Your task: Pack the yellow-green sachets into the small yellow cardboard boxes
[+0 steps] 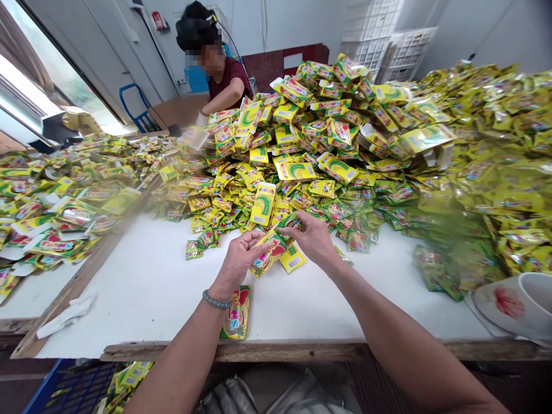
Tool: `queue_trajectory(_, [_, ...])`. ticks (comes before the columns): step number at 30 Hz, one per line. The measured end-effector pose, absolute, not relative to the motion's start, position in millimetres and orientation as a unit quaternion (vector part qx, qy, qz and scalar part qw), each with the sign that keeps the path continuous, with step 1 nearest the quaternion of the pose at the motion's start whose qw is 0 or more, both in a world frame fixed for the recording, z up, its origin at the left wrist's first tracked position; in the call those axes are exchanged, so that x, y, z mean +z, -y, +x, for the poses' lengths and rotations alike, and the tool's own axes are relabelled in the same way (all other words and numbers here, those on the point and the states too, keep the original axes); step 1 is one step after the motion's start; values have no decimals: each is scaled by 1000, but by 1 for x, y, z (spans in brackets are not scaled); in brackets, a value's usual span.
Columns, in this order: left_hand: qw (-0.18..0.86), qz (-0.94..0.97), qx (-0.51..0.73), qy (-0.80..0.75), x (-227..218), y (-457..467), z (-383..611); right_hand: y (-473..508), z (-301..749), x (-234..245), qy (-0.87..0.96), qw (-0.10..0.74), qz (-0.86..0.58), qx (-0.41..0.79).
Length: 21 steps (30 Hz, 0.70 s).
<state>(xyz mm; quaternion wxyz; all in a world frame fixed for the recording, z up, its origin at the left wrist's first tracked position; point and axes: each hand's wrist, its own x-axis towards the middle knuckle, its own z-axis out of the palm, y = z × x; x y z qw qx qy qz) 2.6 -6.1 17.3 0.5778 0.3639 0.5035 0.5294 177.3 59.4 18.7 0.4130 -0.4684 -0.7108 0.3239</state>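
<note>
My left hand (238,260), with a beaded bracelet on the wrist, is closed around a small yellow printed candy box (268,256), tilted over the white tabletop. At the upper end of that box, my right hand (314,237) pinches a small green candy packet (290,222). Whether the packet is partly inside the box I cannot tell. Beneath my hands lies another yellow box (293,260), barcode side up. One more printed box (240,313) lies near the front edge, partly covered by my left wrist.
A tall heap of boxes (297,169) and loose packets rises ahead. More packets (509,190) are piled right, near a floral white cup (513,302). Left, a wooden strip (92,267) borders more boxes. A person (224,80) works behind the heap. A blue crate (64,391) stands below.
</note>
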Motion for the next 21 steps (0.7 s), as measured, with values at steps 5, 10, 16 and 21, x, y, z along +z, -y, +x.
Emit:
queue_trajectory(5, [570,344,540,-515,18,6,4,-56,174,18,733,387,-441,344])
queue_trajectory(10, [551,316,576,-514,19,4,5,-56,173,16,668,466,-403,417])
queue_trajectory(16, [561,313,572,-510,21,4,6,-47,172,26,734,430,-419,319])
queue_trajectory(21, [555,301,588,-506,21,4,6,-39,165,30,770,373,-413,313])
